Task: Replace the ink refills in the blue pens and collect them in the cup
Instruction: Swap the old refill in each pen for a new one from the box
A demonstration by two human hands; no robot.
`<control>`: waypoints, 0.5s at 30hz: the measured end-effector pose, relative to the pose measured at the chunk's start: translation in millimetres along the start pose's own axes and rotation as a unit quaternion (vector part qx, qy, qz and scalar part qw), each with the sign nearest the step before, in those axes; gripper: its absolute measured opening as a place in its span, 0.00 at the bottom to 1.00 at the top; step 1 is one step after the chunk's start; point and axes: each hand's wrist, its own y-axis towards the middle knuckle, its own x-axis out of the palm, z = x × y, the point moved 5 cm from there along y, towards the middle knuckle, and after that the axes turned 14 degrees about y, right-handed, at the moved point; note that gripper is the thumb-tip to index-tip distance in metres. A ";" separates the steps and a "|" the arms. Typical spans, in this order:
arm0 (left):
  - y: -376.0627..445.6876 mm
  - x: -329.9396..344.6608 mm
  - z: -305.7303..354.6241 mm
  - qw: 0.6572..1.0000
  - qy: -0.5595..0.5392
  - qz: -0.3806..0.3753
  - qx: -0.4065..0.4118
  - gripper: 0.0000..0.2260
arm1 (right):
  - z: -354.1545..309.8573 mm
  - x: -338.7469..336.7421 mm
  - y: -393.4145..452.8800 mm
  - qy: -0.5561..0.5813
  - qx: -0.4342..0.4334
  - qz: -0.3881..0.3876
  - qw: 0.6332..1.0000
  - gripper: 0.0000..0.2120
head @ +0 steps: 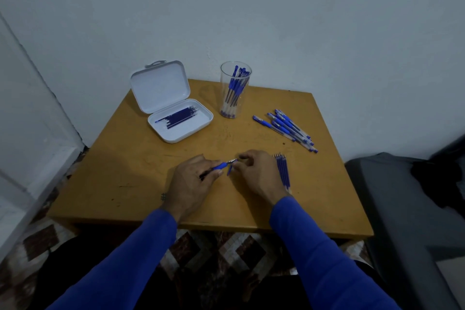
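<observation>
Above the wooden surface (141,158), left hand (187,184) fingers close round a blue pen (219,166) whose long axis runs tip-first toward the nearer right hand (256,171) fingers, which pinch its tip piece.

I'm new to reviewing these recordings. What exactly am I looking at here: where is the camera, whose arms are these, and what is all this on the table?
There is no machine here. One camera sits on a person's head and looks down, so the blue-sleeved arms are the wearer's own. The left hand grips a blue pen, and the right hand pinches at its tip. On the wooden table lie an open white case with dark refills inside, a clear cup of upright blue pens, a loose pile of pens on the right, and a row of refills beside the right hand.
</observation>
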 end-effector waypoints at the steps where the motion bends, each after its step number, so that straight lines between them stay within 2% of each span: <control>1: 0.0 0.1 -0.3 1.000 0.001 -0.002 -0.001 0.10 | -0.2 3.4 0.7 -0.020 -0.002 -0.003 1.000 0.18; 3: -0.1 0.6 -0.9 1.000 -0.001 -0.004 -0.003 0.10 | 0.9 9.0 1.9 -0.050 0.000 -0.001 0.999 0.21; 6: 0.0 1.5 -1.7 1.000 -0.002 -0.007 -0.007 0.10 | -1.0 8.6 1.0 -0.026 0.004 -0.007 1.000 0.15; 10: -0.1 1.4 -1.5 1.000 0.001 -0.007 -0.010 0.10 | 4.1 -2.3 -5.6 0.169 0.047 0.034 0.984 0.07; 15: 0.5 3.8 -3.2 1.000 0.013 -0.015 -0.017 0.11 | 8.9 -3.8 -17.1 0.409 0.101 0.088 0.903 0.08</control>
